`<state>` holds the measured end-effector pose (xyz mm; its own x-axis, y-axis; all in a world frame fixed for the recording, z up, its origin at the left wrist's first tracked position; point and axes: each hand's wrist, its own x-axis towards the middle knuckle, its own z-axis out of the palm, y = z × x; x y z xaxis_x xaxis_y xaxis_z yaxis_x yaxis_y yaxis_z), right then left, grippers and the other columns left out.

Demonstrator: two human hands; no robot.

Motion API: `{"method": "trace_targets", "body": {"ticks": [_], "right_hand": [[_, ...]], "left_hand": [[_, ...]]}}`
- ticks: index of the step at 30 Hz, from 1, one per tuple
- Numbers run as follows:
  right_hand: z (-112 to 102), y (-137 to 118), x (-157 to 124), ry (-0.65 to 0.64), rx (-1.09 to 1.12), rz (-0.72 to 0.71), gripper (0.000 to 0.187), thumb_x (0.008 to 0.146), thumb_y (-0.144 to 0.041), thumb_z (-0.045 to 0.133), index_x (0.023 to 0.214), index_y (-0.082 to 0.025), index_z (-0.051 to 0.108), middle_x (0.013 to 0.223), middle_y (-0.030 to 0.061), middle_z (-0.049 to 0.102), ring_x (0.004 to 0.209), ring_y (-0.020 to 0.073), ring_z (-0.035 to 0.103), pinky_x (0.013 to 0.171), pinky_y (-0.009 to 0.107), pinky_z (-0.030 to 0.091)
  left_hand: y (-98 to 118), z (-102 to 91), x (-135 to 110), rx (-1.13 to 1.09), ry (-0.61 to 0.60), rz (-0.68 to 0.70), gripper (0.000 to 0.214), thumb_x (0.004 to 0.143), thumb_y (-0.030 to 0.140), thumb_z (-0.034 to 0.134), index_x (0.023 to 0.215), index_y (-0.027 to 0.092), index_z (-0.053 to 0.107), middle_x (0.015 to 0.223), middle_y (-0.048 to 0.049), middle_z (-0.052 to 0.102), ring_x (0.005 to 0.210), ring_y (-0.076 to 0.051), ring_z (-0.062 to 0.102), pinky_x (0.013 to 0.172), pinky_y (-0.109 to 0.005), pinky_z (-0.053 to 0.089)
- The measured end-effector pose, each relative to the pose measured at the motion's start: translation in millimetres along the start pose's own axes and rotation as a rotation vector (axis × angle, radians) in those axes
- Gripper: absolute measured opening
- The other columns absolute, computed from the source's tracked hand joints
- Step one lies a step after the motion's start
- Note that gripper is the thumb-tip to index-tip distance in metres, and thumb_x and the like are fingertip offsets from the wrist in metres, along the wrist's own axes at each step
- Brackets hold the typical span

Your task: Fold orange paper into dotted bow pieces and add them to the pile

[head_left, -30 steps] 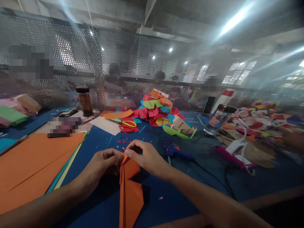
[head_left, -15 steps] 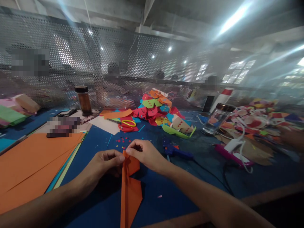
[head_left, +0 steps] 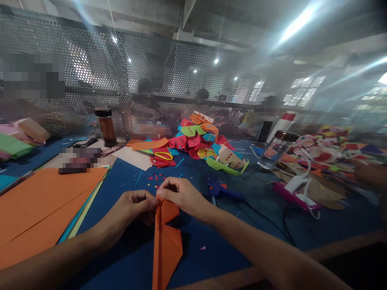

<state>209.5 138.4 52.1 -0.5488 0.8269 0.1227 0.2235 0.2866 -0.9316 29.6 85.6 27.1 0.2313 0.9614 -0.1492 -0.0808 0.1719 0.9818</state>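
A folded orange paper piece (head_left: pixel 165 241) stands on edge above the blue table (head_left: pixel 211 249), its long body running toward me. My left hand (head_left: pixel 133 207) pinches its far tip from the left, fingers closed. From the right, my right hand (head_left: pixel 181 197) pinches the same tip with thumb and fingers pressed together. Both hands meet at the fold.
A stack of orange sheets (head_left: pixel 39 205) lies at left. Red-and-yellow scissors (head_left: pixel 161 159), a heap of coloured paper scraps (head_left: pixel 202 141), a blue glue gun (head_left: pixel 223 191), a brown jar (head_left: pixel 105 127) and a glass jar (head_left: pixel 276 151) sit beyond. A perforated metal screen (head_left: pixel 151 80) backs the table, with people behind it.
The hands stay pinched on the paper's tip. The folded paper has closed up slightly narrower and shifted a little; the view drifted slightly.
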Motion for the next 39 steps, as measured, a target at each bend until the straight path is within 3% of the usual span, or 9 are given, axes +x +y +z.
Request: {"method": "trace_targets", "body": {"ticks": [18,24,30,39], "right_hand": [[2,-1,1,-0.021,0.016,-0.043,0.012,0.080,-0.021,0.062,0.069,-0.018,0.059,0.065,-0.0049,0.052,0.064,0.0115,0.047,0.063,0.024,0.037],[-1,3,1,0.005,0.002,-0.035,0.018,0.084,-0.032,0.064,0.074,-0.018,0.062,0.069,-0.0030,0.057,0.066,0.0124,0.049,0.062,0.024,0.036],[-4,6,2,0.013,0.004,-0.026,0.044,0.081,-0.057,0.067,0.066,-0.018,0.055,0.061,-0.0056,0.045,0.059,0.0108,0.039,0.056,0.024,0.031],[-8,9,4,0.063,-0.030,-0.028,0.050,0.082,-0.062,0.064,0.063,-0.019,0.050,0.060,-0.0056,0.041,0.059,0.0106,0.035,0.053,0.025,0.027]], "left_hand": [[7,6.4,-2,0.074,-0.006,-0.006,0.033,0.065,0.047,0.082,0.062,0.018,0.067,0.052,0.0037,0.061,0.046,-0.010,0.053,0.051,-0.022,0.040],[8,5.4,-3,0.067,-0.014,-0.019,0.037,0.067,0.049,0.082,0.059,0.018,0.064,0.050,0.0039,0.059,0.045,-0.009,0.050,0.050,-0.021,0.037],[7,4.8,-3,0.084,-0.029,-0.011,0.038,0.071,0.049,0.080,0.061,0.017,0.064,0.051,0.0042,0.059,0.048,-0.008,0.049,0.052,-0.021,0.035],[3,2.8,-2,0.048,-0.017,-0.008,0.035,0.072,0.046,0.079,0.059,0.018,0.061,0.051,0.0048,0.059,0.047,-0.008,0.048,0.051,-0.021,0.034]]}}
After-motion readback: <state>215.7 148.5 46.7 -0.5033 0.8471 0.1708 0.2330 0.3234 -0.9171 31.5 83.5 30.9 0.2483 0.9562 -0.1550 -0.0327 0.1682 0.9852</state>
